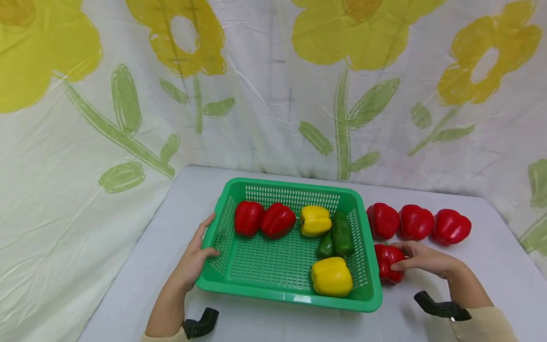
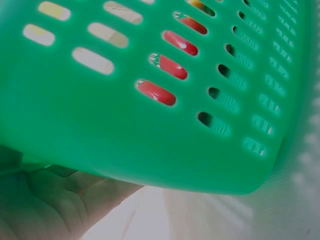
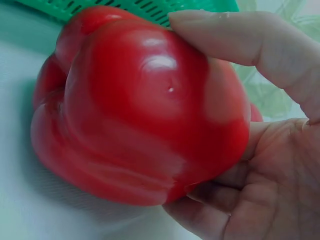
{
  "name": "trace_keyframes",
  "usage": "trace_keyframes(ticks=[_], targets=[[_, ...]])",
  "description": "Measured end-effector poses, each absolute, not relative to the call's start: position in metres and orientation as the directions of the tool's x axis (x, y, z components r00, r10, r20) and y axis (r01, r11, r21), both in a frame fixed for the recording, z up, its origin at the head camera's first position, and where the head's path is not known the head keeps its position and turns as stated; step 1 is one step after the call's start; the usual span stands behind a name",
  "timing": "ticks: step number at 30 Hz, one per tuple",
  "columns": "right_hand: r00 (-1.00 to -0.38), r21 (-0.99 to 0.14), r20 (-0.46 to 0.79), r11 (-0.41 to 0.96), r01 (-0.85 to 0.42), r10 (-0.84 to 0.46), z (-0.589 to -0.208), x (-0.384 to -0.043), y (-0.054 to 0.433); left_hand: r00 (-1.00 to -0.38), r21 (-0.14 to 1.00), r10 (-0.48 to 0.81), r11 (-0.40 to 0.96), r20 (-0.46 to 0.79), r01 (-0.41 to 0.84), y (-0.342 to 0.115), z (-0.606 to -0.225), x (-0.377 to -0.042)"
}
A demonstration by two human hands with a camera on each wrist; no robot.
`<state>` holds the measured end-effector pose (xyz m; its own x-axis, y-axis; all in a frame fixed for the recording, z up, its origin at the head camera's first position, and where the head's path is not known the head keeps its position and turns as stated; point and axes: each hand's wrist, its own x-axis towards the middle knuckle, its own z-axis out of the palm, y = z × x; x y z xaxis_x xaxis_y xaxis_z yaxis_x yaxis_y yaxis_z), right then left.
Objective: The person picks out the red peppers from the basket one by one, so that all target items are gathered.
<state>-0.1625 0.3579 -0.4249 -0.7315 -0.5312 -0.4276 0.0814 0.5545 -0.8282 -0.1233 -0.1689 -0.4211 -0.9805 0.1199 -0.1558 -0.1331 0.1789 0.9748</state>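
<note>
My left hand [image 1: 191,267] grips the left rim of a green slotted plastic basket [image 1: 295,298], thumb over the rim and fingers along the outer side. In the left wrist view, the basket wall [image 2: 120,140] fills most of the picture and partly covers that hand. Beside the basket's right side, my right hand [image 1: 429,259] holds a red bell pepper [image 1: 388,261] low at the table. The right wrist view shows the thumb across the top of this glossy pepper [image 3: 150,115] and the fingers under its lower side.
Inside the basket are two red peppers [image 1: 278,221], a yellow pepper [image 1: 315,221] at the back, another yellow one [image 1: 331,277] in front, and two green peppers [image 1: 342,233]. Three red peppers [image 1: 415,222] line up to its right. A flowered cloth [image 1: 265,104] hangs behind the white table [image 1: 248,323].
</note>
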Motion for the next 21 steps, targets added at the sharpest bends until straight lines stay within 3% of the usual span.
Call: trace_keyframes(ticks=[7,21], targets=[[-0.729,-0.828,-0.427,0.556,0.077,-0.535,-0.426,-0.162,0.358,-0.980,0.975,0.124,0.177,-0.155,-0.132,-0.169,-0.421,-0.123],[-0.791,-0.761,-0.444,0.643,0.086,-0.420,-0.409,-0.154,0.361,-0.979,0.976,0.123,0.164,-0.163,-0.141,-0.169,-0.421,-0.123]])
